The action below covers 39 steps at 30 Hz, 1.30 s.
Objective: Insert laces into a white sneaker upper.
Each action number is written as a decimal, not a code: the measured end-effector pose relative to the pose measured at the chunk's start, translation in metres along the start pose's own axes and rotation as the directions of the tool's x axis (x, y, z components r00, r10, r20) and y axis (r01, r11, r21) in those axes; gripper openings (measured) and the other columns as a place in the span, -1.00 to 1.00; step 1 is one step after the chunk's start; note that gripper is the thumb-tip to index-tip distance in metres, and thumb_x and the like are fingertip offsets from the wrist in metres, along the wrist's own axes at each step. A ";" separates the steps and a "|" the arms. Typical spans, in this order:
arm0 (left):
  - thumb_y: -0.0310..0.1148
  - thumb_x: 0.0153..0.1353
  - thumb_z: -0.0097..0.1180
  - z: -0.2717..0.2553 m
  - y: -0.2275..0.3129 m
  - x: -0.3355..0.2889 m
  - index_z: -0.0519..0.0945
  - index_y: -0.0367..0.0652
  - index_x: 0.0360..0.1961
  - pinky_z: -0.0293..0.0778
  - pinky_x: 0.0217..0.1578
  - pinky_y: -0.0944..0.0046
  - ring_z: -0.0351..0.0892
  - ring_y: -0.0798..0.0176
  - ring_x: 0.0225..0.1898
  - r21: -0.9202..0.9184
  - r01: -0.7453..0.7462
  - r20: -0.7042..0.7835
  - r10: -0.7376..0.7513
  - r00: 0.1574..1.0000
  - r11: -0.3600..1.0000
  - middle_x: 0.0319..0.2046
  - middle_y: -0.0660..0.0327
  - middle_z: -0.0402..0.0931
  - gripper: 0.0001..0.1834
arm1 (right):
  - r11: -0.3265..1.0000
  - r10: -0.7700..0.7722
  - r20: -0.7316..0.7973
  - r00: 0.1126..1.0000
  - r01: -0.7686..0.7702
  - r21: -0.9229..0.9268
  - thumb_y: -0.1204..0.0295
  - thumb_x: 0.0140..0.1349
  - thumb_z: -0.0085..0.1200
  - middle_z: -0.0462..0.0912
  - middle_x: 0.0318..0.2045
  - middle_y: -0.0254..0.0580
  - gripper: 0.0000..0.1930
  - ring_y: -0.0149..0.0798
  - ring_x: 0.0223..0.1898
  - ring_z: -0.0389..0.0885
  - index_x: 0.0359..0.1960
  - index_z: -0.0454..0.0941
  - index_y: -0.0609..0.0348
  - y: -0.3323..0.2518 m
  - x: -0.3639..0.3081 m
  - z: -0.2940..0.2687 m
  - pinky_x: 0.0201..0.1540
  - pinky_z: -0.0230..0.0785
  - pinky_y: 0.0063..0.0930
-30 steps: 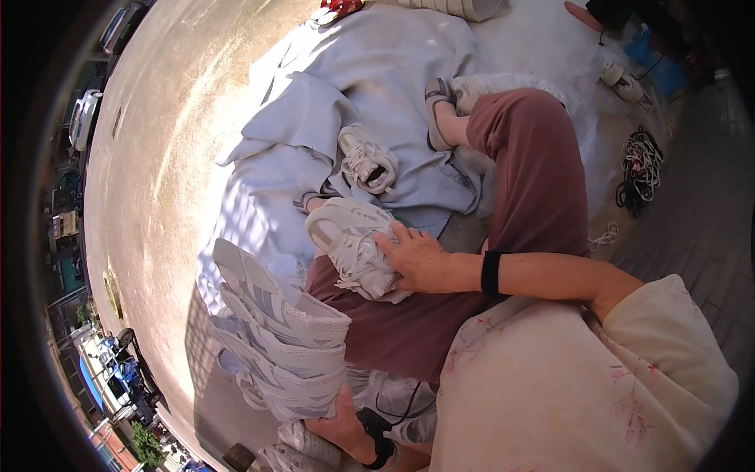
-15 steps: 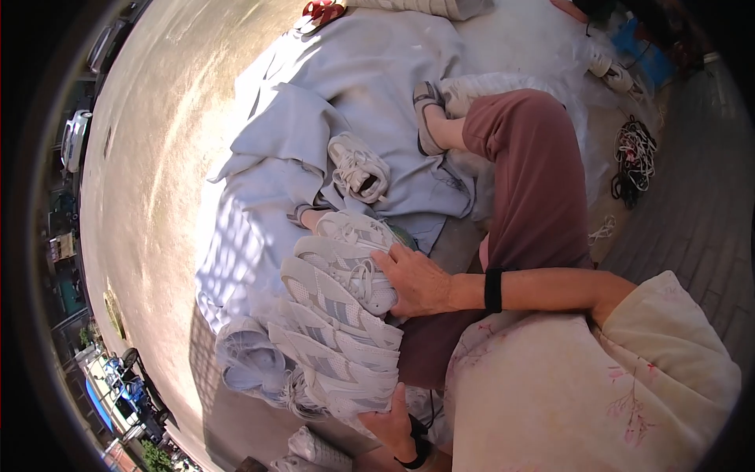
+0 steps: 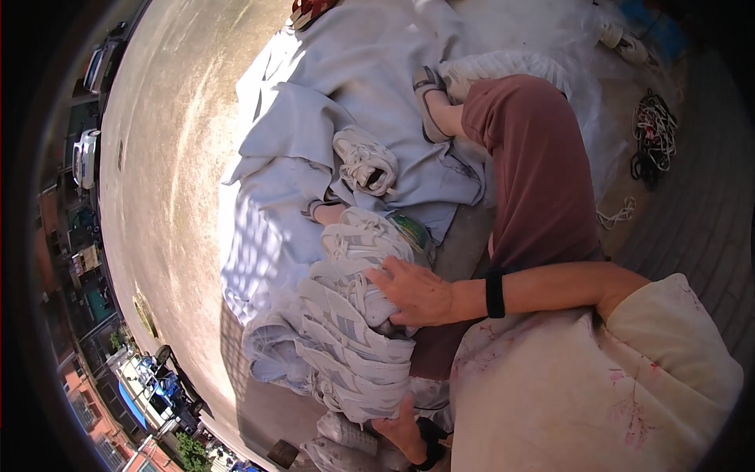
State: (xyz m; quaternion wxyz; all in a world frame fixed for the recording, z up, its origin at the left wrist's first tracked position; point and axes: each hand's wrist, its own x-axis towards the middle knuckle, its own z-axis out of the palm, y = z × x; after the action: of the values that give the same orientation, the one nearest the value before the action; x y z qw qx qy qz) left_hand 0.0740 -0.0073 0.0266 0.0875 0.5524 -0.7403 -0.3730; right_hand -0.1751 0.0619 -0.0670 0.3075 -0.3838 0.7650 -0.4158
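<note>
A row of several white sneakers lies stacked across my lap, over my red-brown trousers. My right hand, with a black band on its wrist, presses down on the top of the stack, fingers curled over a shoe. My left hand comes in at the bottom edge and grips the lower end of the stack from underneath. A small green thing peeks out beside the top shoe.
A grey cloth is spread on the ground with one loose white sneaker on it. My sandalled foot rests on the cloth. A tangle of cords lies to the right, a red shoe at the top, sunlit pavement on the left.
The stack of sneakers has been drawn closer together and further onto my lap. My right hand stays on top of it, and my left hand stays under its lower end.
</note>
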 end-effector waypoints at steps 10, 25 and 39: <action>-0.49 -0.12 0.38 0.003 0.004 -0.001 0.37 -0.51 -0.01 0.34 -0.02 0.22 0.42 0.13 -0.09 -0.056 0.054 0.006 -0.054 0.999 0.997 -0.06 -0.04 0.44 -0.36 | 0.995 0.062 -0.220 0.974 -0.076 -0.057 0.18 -0.14 0.26 0.31 -0.05 0.23 -0.14 0.24 -0.08 0.42 0.18 0.14 0.35 0.029 0.031 0.017 -0.01 0.30 -0.03; -0.53 -0.16 0.37 -0.012 -0.036 -0.035 0.24 -0.47 0.11 0.36 0.04 0.12 0.41 0.06 0.01 -0.207 -0.034 -0.122 0.009 0.992 0.978 0.05 -0.10 0.36 -0.22 | 0.989 -0.109 -0.195 0.975 0.126 0.075 0.41 -0.26 0.25 0.22 -0.03 0.38 -0.14 0.30 -0.02 0.32 0.18 0.13 0.38 -0.042 0.002 -0.008 0.03 0.25 -0.06; -0.47 -0.10 0.42 -0.026 0.104 0.084 0.14 -0.43 0.19 0.39 0.05 0.02 0.41 -0.06 0.03 0.016 -0.602 -0.133 0.598 0.790 0.799 0.09 -0.18 0.31 -0.12 | 0.857 0.163 -0.234 0.958 -0.020 0.515 0.31 -0.17 0.18 0.48 -0.05 0.29 -0.19 0.02 -0.01 0.50 0.18 0.22 0.47 -0.037 0.056 -0.176 0.05 0.34 -0.35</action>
State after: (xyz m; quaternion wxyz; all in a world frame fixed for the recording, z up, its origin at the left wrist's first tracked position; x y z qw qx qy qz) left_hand -0.0214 -0.0821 0.0885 0.2572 0.3112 -0.8648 -0.2988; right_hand -0.3310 0.0719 0.0391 0.3102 -0.1921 0.6807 -0.6353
